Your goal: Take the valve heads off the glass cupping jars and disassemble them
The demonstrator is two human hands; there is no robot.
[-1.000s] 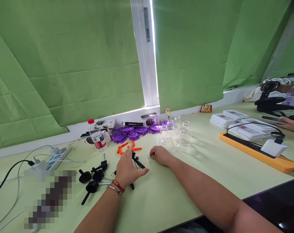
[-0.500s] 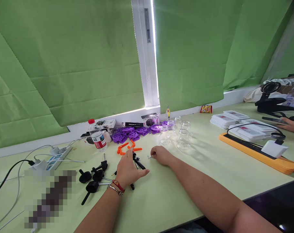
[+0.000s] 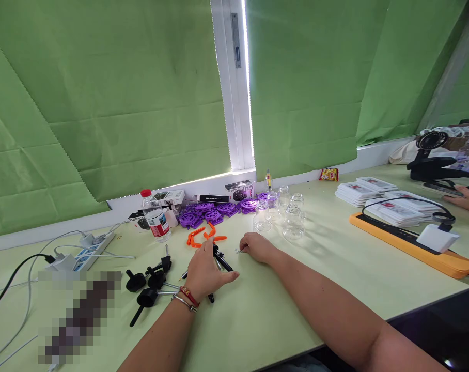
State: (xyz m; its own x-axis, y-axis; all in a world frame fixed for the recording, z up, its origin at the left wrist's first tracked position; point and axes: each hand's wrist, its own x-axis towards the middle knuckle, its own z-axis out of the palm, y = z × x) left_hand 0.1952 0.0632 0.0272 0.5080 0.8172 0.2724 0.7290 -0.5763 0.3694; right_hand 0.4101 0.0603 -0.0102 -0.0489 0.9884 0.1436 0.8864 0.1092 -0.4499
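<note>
Roughly mid-table [image 3: 258, 320], both hands sat close together over a scatter of small parts. Left hand [image 3: 204, 271] lay palm down, fingers loosely spread and resting over thin black rods [image 3: 222, 262]; it covered them rather than clamped them, so no real grip there. Right hand [image 3: 258, 247] was curled with fingertips pinched together at a tiny metal piece [image 3: 238, 251], which lay on the table just left of the hand; whether it was actually held or only touched could not be told, too small.

Judged handling: metal piece looked very light, hard and slick, easy to flick away or drop, so a thumb-and-forefinger pinch from above on its sides seemed the way in. Rods looked stiff, light, prone to rolling; best taken mid-length between fingertips.

Around them: orange clips [image 3: 203, 237] just beyond the left hand, purple parts [image 3: 215, 211] in a heap further back, clear jars [image 3: 292, 219] near the right hand, likely fragile. Black knobs [image 3: 147, 284] with stems lay left of the left wrist. Bottle [image 3: 155, 219] stood upright near the sill. Far right, another person's hand [image 3: 467, 199] rested by a fan [image 3: 430, 142], well apart.
</note>
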